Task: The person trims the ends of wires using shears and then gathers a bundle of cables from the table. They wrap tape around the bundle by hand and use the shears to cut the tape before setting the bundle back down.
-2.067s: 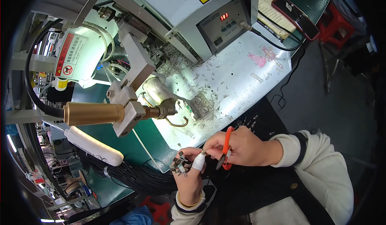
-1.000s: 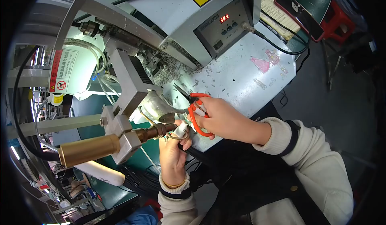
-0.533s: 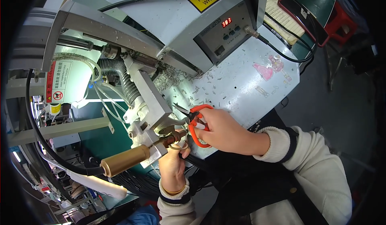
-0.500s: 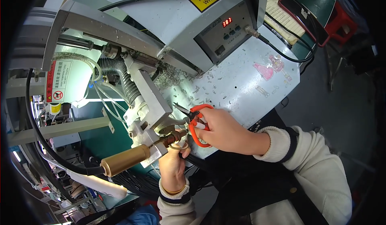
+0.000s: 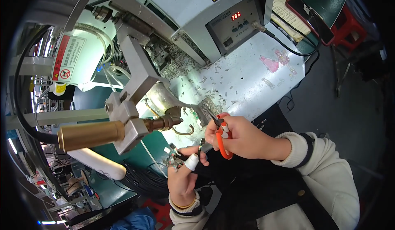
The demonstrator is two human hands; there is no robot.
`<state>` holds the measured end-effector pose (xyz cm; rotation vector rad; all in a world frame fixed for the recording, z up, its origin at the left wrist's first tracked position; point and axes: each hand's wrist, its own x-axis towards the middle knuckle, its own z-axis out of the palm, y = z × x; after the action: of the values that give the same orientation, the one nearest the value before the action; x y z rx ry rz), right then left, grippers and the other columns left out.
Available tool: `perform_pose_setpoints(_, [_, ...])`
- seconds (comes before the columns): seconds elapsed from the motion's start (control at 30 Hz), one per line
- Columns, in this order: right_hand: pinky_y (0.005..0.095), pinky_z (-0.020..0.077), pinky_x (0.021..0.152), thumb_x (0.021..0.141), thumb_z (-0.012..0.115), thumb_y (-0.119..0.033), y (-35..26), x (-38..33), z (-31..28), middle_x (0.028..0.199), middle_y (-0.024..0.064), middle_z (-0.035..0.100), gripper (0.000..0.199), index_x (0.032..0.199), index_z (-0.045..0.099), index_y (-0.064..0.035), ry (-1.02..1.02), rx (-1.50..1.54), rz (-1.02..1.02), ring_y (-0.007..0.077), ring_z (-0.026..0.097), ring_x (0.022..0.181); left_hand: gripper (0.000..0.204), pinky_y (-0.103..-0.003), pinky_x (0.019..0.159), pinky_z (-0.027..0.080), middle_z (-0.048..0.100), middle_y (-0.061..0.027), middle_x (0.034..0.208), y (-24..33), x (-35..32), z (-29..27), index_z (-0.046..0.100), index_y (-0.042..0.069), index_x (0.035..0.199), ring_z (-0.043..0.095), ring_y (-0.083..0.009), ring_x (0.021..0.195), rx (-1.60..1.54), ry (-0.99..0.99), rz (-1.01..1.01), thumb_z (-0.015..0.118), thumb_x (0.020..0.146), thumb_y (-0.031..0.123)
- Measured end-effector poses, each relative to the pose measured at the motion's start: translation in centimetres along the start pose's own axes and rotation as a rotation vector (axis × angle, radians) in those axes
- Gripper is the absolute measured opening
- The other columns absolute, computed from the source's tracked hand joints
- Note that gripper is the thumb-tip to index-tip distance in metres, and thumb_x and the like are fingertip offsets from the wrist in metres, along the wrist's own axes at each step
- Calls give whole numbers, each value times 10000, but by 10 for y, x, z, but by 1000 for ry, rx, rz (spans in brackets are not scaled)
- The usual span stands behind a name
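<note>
My right hand (image 5: 238, 137) is closed around a pair of orange-handled snips (image 5: 224, 143), their dark pointed blades aimed up and left over the edge of the metal work surface. Lower and to the left, my left hand (image 5: 181, 184) has its fingers bent around a small bunch of black cable ends with metal plugs (image 5: 175, 154). A white cover (image 5: 191, 162) wraps one fingertip of that hand. The two hands are apart, and the snips do not touch the cable ends. Just above my left hand sits the brass-coloured soldering head (image 5: 164, 123) of the machine.
A brass cylinder (image 5: 90, 135) on a grey bracket (image 5: 131, 125) reaches in from the left. Small metal clippings (image 5: 181, 65) litter the pale work surface (image 5: 255, 82). Behind stands a control box (image 5: 236, 28) with a red display. A phone (image 5: 308, 20) lies at the far right, near a red stool (image 5: 349, 30).
The soldering head and its brass cylinder have shifted left, away from my hands. My left hand has drawn down and now shows the cable ends. The snips have moved right and downward.
</note>
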<state>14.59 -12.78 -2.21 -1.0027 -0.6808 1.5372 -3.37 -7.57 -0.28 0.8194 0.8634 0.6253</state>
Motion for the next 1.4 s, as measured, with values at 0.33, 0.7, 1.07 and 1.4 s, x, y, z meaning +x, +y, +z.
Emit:
perform_pose_setpoints(0.33, [200, 390, 491, 777, 571, -68, 4, -22, 14, 637, 17, 541, 133, 895, 566, -7, 6, 29, -132, 79, 518, 551, 148, -330, 736, 470, 552, -154, 848, -8, -20, 15, 548, -71, 914, 562, -229, 796, 105, -24, 118, 534, 780, -10])
perform_pose_setpoints(0.7, [254, 390, 428, 741, 627, -127, -2, -25, 12, 557, 80, 515, 119, 791, 575, -33, 138, -895, -742, 172, 519, 467, 132, -219, 669, 406, 561, -82, 843, -24, -27, 27, 546, -45, 893, 528, -139, 752, 466, -60, 240, 558, 762, -41])
perform_pose_setpoints(1.07, [240, 335, 407, 741, 616, -179, 7, -20, 7, 565, 38, 486, 121, 754, 588, -62, 22, -640, -501, 127, 472, 451, 116, -180, 447, 327, 547, -78, 752, -30, -25, 14, 526, -14, 833, 453, -75, 526, 368, 79, 448, 585, 737, -42])
perform_pose_setpoints(1.4, [193, 219, 407, 702, 561, -179, -5, -19, -4, 534, -52, 283, 264, 956, 626, -146, -54, -1581, -1272, 41, 362, 456, 145, -165, 438, 312, 541, -58, 739, -14, -29, 16, 526, -17, 850, 434, -48, 519, 181, 138, 127, 598, 726, -37])
